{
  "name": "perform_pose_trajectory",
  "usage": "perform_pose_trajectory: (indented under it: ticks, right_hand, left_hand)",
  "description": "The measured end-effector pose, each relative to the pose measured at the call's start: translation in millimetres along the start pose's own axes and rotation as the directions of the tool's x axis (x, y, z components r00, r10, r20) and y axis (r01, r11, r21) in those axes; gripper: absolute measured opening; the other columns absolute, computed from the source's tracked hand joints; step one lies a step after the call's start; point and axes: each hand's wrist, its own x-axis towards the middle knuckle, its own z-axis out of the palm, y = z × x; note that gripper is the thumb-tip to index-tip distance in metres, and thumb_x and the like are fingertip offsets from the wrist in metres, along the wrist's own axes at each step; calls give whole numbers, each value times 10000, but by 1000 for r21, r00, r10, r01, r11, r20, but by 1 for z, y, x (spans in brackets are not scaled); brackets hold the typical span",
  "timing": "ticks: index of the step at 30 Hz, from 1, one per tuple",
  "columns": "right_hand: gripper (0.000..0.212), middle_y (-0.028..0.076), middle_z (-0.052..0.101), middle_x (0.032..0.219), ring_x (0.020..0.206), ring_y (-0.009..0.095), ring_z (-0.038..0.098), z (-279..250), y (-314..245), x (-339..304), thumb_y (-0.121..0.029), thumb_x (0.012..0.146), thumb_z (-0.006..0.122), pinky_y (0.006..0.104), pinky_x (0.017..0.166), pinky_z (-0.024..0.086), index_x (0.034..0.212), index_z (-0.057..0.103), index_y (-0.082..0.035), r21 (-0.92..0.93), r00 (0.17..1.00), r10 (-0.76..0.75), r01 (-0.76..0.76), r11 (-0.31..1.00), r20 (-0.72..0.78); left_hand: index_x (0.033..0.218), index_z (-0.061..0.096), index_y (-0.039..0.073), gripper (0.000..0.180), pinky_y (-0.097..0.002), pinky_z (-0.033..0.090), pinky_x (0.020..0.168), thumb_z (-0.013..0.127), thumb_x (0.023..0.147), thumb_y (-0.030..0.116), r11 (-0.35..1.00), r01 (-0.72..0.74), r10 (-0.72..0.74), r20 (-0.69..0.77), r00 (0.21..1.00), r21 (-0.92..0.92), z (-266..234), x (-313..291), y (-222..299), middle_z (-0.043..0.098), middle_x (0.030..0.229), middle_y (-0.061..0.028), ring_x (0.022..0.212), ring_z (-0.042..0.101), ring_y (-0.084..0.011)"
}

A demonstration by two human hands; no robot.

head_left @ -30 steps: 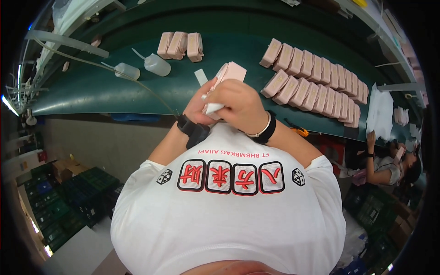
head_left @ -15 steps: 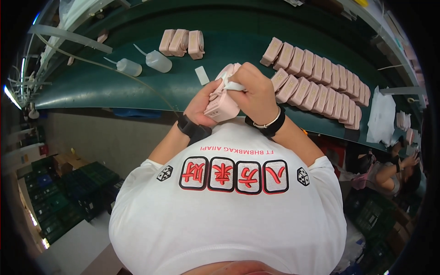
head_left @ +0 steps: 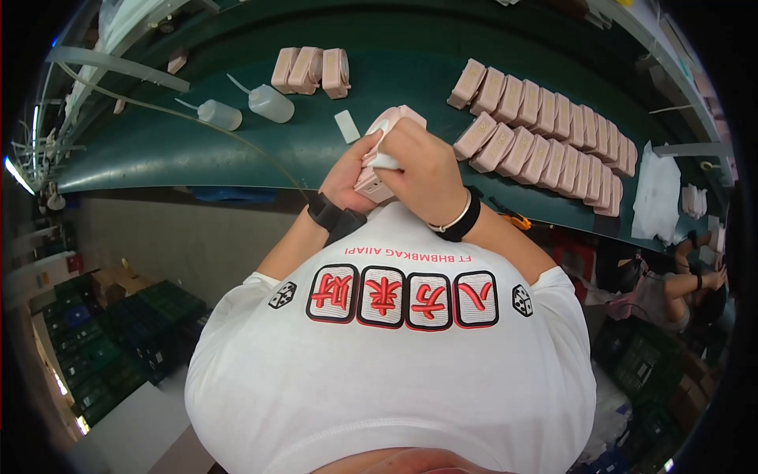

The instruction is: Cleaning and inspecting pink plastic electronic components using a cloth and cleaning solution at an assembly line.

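Observation:
A pale pink, box-shaped plastic case (head_left: pixel 373 188) is held over the front edge of the green table. My left hand (head_left: pixel 345 178) grips its left side, with the thumb lying along the top. Pinched in my right hand (head_left: pixel 427 171) is a white cloth (head_left: pixel 384 162), pressed against the upper face of the case. My right hand covers much of the case, so its far right side is mostly hidden. A small white rectangular block (head_left: pixel 346 126) lies on the table just beyond my left hand.
Two squeeze bottles (head_left: pixel 271 103) with thin spouts stand back left, near three pink cases (head_left: pixel 306 71). Rows of similar cases (head_left: pixel 524 150) fill the right side. Beyond them lies a white plastic bag (head_left: pixel 657 197). An orange-handled tool (head_left: pixel 517 219) sits by my right wrist. Another person (head_left: pixel 681 292) works far right.
My right hand has shifted slightly left and down across the case with the cloth, its back now turned more upward. The case has tilted in my left hand.

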Motion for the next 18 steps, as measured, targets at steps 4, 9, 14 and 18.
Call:
perform_pose_trajectory:
  ticks: [4, 9, 14, 18]
  right_hand:
    - [178, 122, 543, 803, 689, 296, 587, 1, 19, 7, 1, 709, 669, 329, 597, 479, 853, 570, -33, -55, 999, 12, -14, 998, -32]
    - [166, 64, 585, 793, 710, 174, 614, -17, 31, 20, -8, 753, 688, 293, 599, 469, 874, 580, -42, 109, 980, 197, -193, 975, -26]
    - [118, 16, 613, 831, 744, 101, 609, -23, 41, 13, -40, 826, 694, 258, 612, 474, 893, 597, -51, 377, 914, 393, -333, 865, -95]
    - [106, 10, 622, 858, 743, 89, 609, -25, 49, 8, -73, 871, 689, 235, 625, 490, 924, 600, -51, 707, 775, 630, -426, 564, -35]
  left_hand:
    - [1224, 598, 106, 401, -384, 545, 885, 593, 950, 399, 995, -13, 16, -32, 999, 101, 13, -9, 0, 678, 1131, -91, 989, 672, -237]
    - [1205, 609, 105, 412, -384, 550, 872, 602, 941, 420, 997, 65, -68, 116, 991, 31, -1, -12, 4, 682, 1121, -89, 974, 676, -228]
    - [1186, 613, 89, 446, -360, 567, 810, 599, 931, 456, 987, 144, -130, 182, 975, -71, 1, -12, 10, 687, 1076, -83, 950, 679, -215]
    - [1208, 594, 76, 486, -333, 582, 721, 599, 925, 471, 988, 146, -134, 218, 967, -43, 9, -13, 7, 679, 1063, -93, 917, 684, -221]
